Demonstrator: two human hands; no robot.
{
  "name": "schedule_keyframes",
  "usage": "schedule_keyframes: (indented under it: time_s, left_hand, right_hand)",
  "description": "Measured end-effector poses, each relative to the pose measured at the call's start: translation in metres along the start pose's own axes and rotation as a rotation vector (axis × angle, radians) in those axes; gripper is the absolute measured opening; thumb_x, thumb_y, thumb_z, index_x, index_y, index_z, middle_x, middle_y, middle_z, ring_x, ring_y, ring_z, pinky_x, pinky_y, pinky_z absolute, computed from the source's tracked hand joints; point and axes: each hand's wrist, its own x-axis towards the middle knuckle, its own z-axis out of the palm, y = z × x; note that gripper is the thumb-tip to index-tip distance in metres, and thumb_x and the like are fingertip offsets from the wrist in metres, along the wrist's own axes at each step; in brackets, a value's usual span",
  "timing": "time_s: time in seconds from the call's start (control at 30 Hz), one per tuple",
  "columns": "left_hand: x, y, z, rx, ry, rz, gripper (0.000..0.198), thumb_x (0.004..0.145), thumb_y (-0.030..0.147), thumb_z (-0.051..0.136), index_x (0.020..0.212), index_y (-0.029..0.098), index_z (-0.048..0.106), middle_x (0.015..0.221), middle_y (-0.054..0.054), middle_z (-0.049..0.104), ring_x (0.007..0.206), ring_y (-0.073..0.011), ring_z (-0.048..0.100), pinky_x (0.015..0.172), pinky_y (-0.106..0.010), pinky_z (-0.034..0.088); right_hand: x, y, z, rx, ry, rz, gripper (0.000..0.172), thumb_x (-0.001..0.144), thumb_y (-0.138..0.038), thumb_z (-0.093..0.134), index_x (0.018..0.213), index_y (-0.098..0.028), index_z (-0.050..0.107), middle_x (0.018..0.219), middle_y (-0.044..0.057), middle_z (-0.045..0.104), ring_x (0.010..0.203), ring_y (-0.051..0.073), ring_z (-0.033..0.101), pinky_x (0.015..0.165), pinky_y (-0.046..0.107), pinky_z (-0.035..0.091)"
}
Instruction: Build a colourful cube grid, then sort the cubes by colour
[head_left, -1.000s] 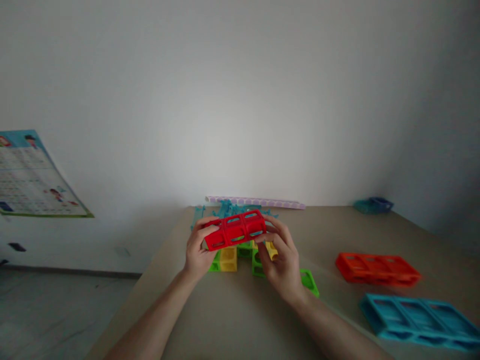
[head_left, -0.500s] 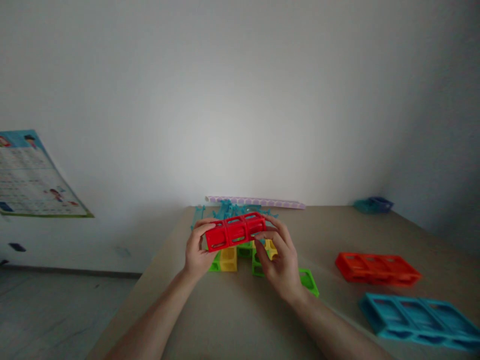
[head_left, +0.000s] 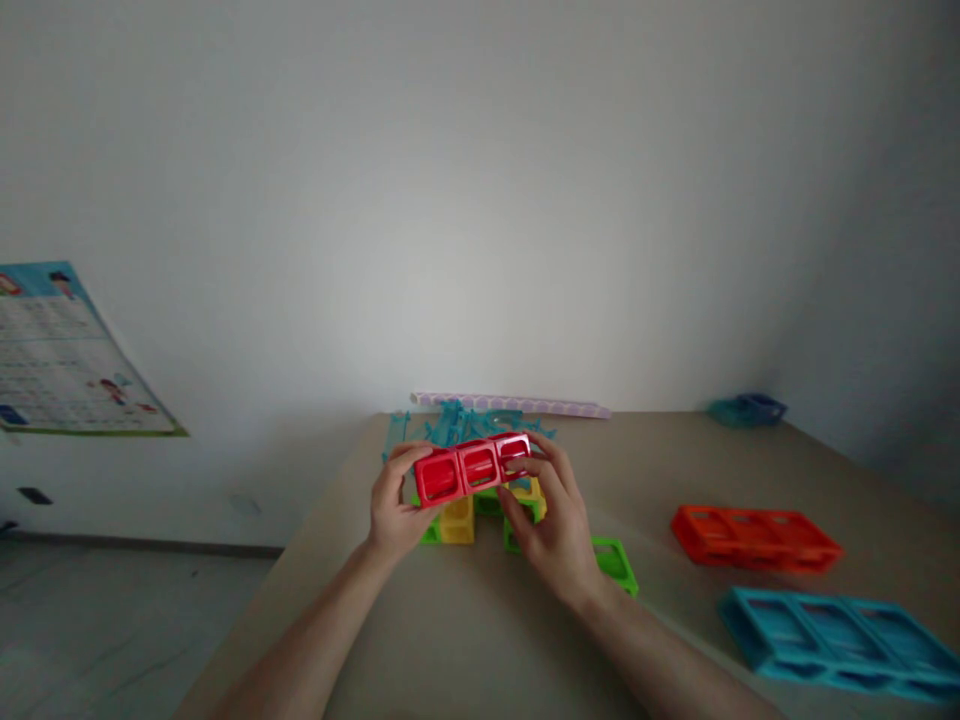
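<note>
A red plastic frame block [head_left: 478, 466] with three square openings in a row is held up above the table, its right end slightly higher. My left hand [head_left: 397, 505] grips its left end, thumb on top and fingers beneath. At the other end, my right hand [head_left: 551, 515] holds it, fingertips over the right-hand opening. Behind and below it, partly hidden, sit yellow blocks [head_left: 457, 521] and green blocks [head_left: 487, 503]. Near my right wrist lies a green frame piece [head_left: 615, 564].
To the right lie an orange-red frame block [head_left: 756, 539] and a larger blue one [head_left: 840, 640]. Blue plastic pieces [head_left: 457, 422] are heaped at the back, before a purple patterned strip [head_left: 517, 404] along the wall. A dark blue container [head_left: 761, 408] stands in the far right corner.
The red block has been rolled in my hands, so its face with the square openings now points toward me. My right fingers have shifted slightly; the things on the table stay put.
</note>
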Motion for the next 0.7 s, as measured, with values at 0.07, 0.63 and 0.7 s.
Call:
schedule_keyframes:
  time_s: [0.07, 0.63, 0.7]
  left_hand:
    - [-0.0017, -0.0012, -0.0012, 0.024, -0.002, -0.014, 0.058, 0.065, 0.023, 0.083, 0.117, 0.021, 0.058, 0.11, -0.012, 0.062, 0.1, -0.0274, 0.064, 0.084, -0.041, 0.054]
    - [-0.0068, 0.0028, 0.0015, 0.229, -0.035, -0.197, 0.053, 0.063, 0.037, 0.082, 0.105, 0.019, 0.055, 0.098, -0.007, 0.063, 0.088, -0.0225, 0.065, 0.077, -0.034, 0.055]
    - [-0.0064, 0.0049, 0.0034, 0.237, -0.071, -0.18, 0.052, 0.063, 0.038, 0.082, 0.103, 0.019, 0.054, 0.096, -0.007, 0.063, 0.088, -0.0223, 0.065, 0.077, -0.034, 0.054]
  right_hand:
    - [-0.0002, 0.0009, 0.0004, -0.006, 0.001, 0.005, 0.023, 0.086, -0.016, 0.059, 0.107, -0.025, 0.056, 0.135, 0.009, 0.046, 0.129, 0.022, 0.044, 0.105, 0.04, 0.04]
    - [-0.0004, -0.0022, 0.0011, -0.312, 0.047, -0.119, 0.025, 0.087, -0.018, 0.061, 0.111, -0.023, 0.057, 0.134, 0.013, 0.048, 0.121, 0.029, 0.047, 0.096, 0.049, 0.043]
    - [-0.0005, -0.0041, 0.0016, -0.357, 0.016, -0.151, 0.028, 0.087, -0.019, 0.062, 0.114, -0.023, 0.058, 0.135, 0.013, 0.049, 0.122, 0.03, 0.046, 0.097, 0.05, 0.041]
